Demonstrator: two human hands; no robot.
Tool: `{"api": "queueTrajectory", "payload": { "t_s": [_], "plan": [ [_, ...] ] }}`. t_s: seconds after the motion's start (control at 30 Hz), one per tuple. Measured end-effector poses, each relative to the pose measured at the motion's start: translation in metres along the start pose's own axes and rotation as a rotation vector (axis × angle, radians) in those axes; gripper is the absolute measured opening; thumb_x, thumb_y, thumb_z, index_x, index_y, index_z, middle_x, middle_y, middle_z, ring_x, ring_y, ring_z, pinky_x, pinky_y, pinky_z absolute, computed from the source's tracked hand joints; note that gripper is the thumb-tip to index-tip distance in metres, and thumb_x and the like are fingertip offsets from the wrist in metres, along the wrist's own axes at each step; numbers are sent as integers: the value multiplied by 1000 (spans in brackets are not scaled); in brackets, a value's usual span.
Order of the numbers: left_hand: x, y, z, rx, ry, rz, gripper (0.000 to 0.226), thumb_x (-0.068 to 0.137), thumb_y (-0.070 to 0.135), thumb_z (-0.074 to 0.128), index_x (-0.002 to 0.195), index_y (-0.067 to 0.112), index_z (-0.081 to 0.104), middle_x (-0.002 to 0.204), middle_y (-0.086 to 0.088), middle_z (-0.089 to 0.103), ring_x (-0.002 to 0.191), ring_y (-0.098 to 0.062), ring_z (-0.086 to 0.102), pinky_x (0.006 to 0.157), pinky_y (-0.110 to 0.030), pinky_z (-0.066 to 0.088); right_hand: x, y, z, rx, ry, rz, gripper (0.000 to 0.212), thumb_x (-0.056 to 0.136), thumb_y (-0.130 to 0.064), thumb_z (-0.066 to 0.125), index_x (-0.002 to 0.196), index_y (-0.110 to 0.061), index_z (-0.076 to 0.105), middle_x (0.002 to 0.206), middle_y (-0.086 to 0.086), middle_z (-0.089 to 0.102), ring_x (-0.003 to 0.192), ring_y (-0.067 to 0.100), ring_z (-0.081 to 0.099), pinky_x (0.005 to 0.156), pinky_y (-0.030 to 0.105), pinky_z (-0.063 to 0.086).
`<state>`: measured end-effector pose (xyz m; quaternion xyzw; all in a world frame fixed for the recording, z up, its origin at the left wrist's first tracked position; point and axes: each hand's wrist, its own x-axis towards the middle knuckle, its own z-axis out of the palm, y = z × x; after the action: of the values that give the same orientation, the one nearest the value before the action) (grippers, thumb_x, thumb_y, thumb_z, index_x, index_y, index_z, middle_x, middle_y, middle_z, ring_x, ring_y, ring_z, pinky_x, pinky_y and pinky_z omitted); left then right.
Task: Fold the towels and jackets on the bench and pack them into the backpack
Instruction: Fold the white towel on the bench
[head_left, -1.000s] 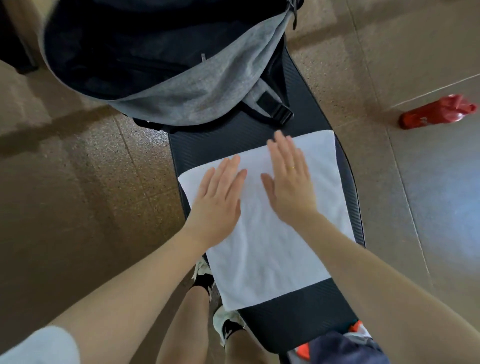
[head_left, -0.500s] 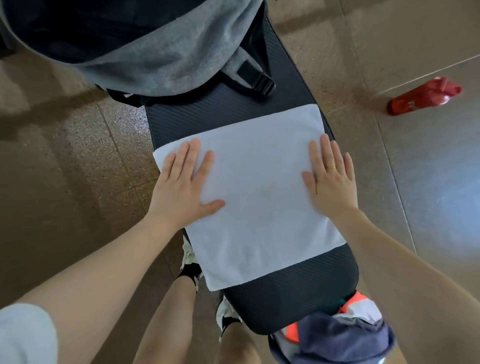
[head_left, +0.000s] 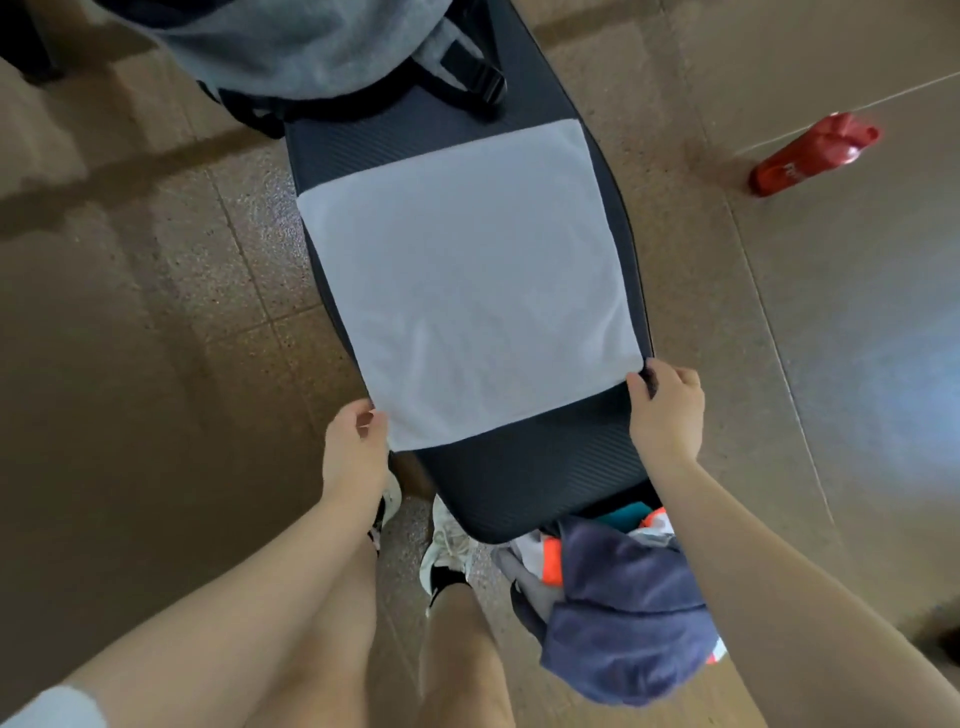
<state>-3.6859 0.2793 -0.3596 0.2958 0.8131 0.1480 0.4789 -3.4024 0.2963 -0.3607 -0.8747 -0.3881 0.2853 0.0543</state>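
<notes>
We count one flat white square towel (head_left: 467, 291), one grey fabric backpack (head_left: 311, 47), one black padded bench (head_left: 530, 473), one red plastic bottle (head_left: 810, 156) (on floor), two hands.

Looks like a gym or a sports hall. Speckled brown stone floor (head_left: 171, 322) laid in big tiles with thin joints. Long black padded surface (head_left: 524, 467) with ribbed covering, shaped like a workout bench. Red drink bottle (head_left: 810, 156) lying on the floor. Grey backpack (head_left: 311, 47) and sports clothes (head_left: 618, 613) at either end. White trainers (head_left: 447, 540) below.
</notes>
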Motion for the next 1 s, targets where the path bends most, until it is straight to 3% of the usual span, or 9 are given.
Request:
{"api": "queueTrajectory", "payload": {
  "t_s": [0.1,0.23,0.3,0.43,0.53,0.63,0.73,0.87,1.0],
  "plan": [
    [-20,-9,19,-112,12,-108,27,96,24,46,121,14,49,110,0,54,96,-15,49,78,-29,36,-4,-3,10,-143,79,-37,31,94,-29,50,118,-9,55,123,11,49,110,30,47,85,42,42],
    [-24,-10,38,-314,62,-268,25,95,26,50,111,8,53,91,-4,53,81,-18,47,73,-31,36,4,-11,22,203,101,122,30,90,-34,55,106,-8,52,117,9,47,99,28,53,80,40,46],
    [-17,-12,39,-352,76,-316,26,93,26,53,107,5,56,88,-5,55,80,-19,47,73,-32,39,9,-14,24,262,89,200,25,89,-29,56,102,-8,53,116,8,46,96,28,54,80,39,47],
    [-15,-11,29,-468,68,-371,11,92,18,56,99,10,55,80,0,58,70,-11,54,68,-23,44,8,-19,22,140,26,118,13,91,-20,52,91,-7,55,105,11,53,89,28,55,72,35,46],
    [-26,-11,10,-496,63,-387,13,92,16,57,103,10,53,83,-3,62,70,-10,60,65,-21,48,-5,-15,13,308,-34,158,7,90,-13,50,92,-7,50,87,7,55,77,21,51,63,33,43],
    [-45,-5,-14,-473,76,-367,15,92,12,57,105,7,53,81,-5,61,67,-11,58,63,-22,47,-29,-10,-5,616,-121,324,6,88,-9,55,86,-13,50,81,5,59,69,16,56,57,26,45],
    [-65,5,-37,-346,103,-275,28,89,11,59,114,11,46,85,-6,61,67,-12,57,60,-23,46,-53,-11,-30,763,-147,392,20,88,-7,57,101,-16,44,83,3,59,65,14,57,56,23,45],
    [-78,26,-62,-169,41,-67,15,90,8,56,104,13,57,85,-5,62,71,-16,56,65,-25,45,-65,-21,-56,669,-202,217,13,92,-8,53,91,-21,56,80,4,59,68,17,55,62,23,45],
    [-66,54,-82,-97,-16,58,22,86,10,63,108,13,64,96,0,63,90,-13,58,77,-23,41,-52,-49,-79,506,-283,37,24,89,-12,60,112,-17,60,94,-1,62,88,15,57,81,26,47]
  ]
}}
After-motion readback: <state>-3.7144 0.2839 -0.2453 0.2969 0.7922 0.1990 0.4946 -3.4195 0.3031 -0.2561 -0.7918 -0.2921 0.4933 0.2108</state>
